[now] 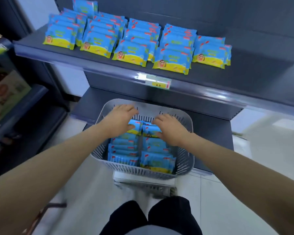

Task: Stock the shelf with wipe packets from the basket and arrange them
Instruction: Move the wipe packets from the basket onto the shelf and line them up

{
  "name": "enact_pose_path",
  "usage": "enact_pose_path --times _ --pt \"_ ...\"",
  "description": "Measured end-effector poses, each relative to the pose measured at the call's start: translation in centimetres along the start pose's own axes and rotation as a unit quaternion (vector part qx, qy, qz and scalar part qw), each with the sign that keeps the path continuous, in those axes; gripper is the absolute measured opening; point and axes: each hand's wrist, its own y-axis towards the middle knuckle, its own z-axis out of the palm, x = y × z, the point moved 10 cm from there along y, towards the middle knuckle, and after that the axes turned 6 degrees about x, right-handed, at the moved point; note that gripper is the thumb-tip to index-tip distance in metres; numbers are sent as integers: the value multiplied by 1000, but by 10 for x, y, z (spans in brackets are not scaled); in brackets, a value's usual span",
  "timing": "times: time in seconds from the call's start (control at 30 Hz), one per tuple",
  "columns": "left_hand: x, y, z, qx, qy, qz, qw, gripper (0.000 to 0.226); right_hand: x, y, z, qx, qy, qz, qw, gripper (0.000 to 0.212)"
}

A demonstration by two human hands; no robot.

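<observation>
The left hand's [120, 121] fingers [129, 109] lie stretched and slightly spread over the far end of the basket [185, 160], with the thumb against the far-left packet [136, 124]; they are not closed on it. The right hand's [171, 130] fingers [157, 118] bend over the far-right packet [151, 130] with the thumb at its near edge, but blur hides whether they actually grip it. Around both hands, the wipe packets in the basket [124, 150] stand in two full-looking rows, so plenty is left to move. The basket sits on a low stand in front of the person, below the shelf [253, 77]. On the shelf, the stocked packets [131, 51] form five front-facing rows. The rightmost row [210, 51] looks shorter, and bare shelf lies to its right. I judge the task to be about halfway: another pick-up is starting, and the rows still need filling and squaring up.
</observation>
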Motion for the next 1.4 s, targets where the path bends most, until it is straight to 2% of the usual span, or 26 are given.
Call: enact_pose_path --times 0.17,0.33,0.47,0.53,0.67,0.87,0.97,1.07,1.23,1.3,1.4 --pt "23 -15 78 114 -2 -29 993 54 6 4 89 182 -19 -8 983 48" --pt "28 -22 122 185 -5 -38 982 50 8 3 140 278 -19 15 960 43" --pt "30 -26 151 254 -33 -59 965 48 4 6 156 282 -23 38 958 28" --pt "30 -27 161 285 -47 -68 955 48 1 7 154 277 -14 45 960 27" --pt "28 -32 183 362 -38 -80 928 46 -14 8 131 248 61 73 964 33" --pt "23 -28 206 424 -31 -55 903 24 -42 10 99 193 76 128 970 49" --pt "15 -27 202 415 -40 -39 908 22 -46 11 85 156 77 134 975 50" --pt "16 -18 176 366 -42 -37 929 20 -46 9 63 131 87 137 978 45" --pt "16 6 91 239 -45 -26 970 15 -53 3 4 85 76 134 984 33" --pt "8 15 51 194 -37 -17 980 21 -60 -3 -26 60 75 137 986 31" --pt "-4 28 -8 138 -53 -5 989 16 -74 -12 -76 16 57 138 989 27"
